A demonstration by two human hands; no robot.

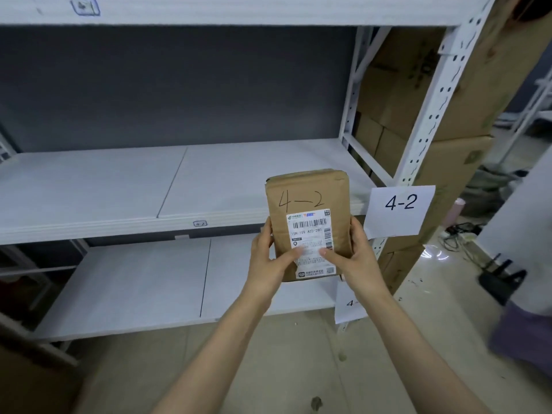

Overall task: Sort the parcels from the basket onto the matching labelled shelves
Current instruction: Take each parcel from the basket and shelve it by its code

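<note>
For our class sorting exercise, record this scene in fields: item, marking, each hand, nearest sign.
item: brown parcel, held upright before the white shelf
marking: handwritten 4-2 above a barcode label
left hand: grips the parcel's left edge
right hand: grips its right edge
nearest sign: paper sheet reading 4-2, on the rack post

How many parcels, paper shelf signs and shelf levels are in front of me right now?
Brown parcel: 1, gripped by left hand and right hand
Paper shelf signs: 2, the 4-2 sign and a lower sign, partly hidden
Shelf levels: 3, top shelf, middle shelf, lower shelf
Total: 6
</note>
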